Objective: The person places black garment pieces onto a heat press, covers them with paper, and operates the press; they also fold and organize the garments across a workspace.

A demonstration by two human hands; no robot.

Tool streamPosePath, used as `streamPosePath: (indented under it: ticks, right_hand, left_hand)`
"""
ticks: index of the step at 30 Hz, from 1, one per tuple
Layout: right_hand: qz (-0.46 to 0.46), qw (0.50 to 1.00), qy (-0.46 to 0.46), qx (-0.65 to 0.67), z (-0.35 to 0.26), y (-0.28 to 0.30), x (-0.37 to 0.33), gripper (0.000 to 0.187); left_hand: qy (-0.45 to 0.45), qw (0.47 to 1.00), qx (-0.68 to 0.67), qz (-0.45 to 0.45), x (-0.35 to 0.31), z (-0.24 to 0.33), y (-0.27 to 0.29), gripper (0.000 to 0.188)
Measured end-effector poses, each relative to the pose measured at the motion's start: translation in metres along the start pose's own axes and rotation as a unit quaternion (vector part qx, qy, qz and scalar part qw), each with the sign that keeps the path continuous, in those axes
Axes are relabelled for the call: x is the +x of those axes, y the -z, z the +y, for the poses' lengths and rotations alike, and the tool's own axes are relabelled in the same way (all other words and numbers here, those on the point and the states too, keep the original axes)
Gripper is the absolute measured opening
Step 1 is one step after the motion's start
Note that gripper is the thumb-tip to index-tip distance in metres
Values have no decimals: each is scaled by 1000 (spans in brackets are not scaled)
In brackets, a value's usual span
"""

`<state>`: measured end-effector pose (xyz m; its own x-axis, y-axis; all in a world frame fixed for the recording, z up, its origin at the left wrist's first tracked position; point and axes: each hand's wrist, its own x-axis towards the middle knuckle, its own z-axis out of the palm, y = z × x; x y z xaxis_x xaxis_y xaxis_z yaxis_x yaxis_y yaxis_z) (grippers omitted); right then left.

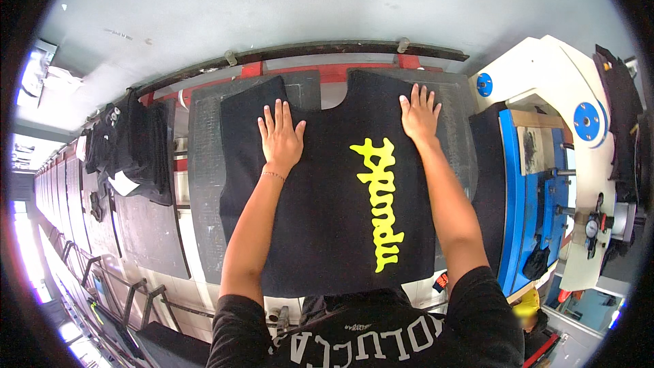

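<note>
In the head view, the grey board (205, 170) is the landmark. On top of it lies a black fabric panel (327, 197), spread flat, with a curved neck cut at the board's far end and yellow-green lettering (380, 211) running lengthwise right of the board's middle. The left hand (281, 143) is palm down on the panel, toward the board's far left; its fingers are straight, slightly spread, and grip nothing. The right hand (421, 117) lies at the panel's edge, toward the board's far right, its fingers likewise extended, parted and gripping nothing; how hard either presses, I cannot tell. Beyond the board run a red frame (409, 61) and a dark rail (327, 48). Left of the board hang dark garments (150, 157); right of it stands a blue-and-cream machine (509, 211).
</note>
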<state>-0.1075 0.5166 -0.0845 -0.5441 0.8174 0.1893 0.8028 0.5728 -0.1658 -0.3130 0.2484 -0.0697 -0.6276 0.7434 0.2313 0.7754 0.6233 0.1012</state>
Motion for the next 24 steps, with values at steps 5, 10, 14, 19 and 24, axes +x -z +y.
streamPosePath:
  ticks: [5,10,14,19,24]
  right_hand:
    - [-10,981,178,71,-39,44,-136,70]
    - [-117,993,21,-14,39,88,-290,70]
    - [-101,994,5,46,89,100,-393,75]
    - [-225,966,-55,110,124,130,-447,76]
    - [-285,846,-60,447,190,233,-422,54]
  left_hand:
    - [6,1000,-26,0,-42,26,-5,63]
    - [-32,997,-49,-43,-118,69,20,64]
    - [-39,994,-60,-86,-174,101,36,64]
    - [-44,993,-62,-94,-236,139,49,65]
    - [-46,991,-80,-98,-305,204,59,66]
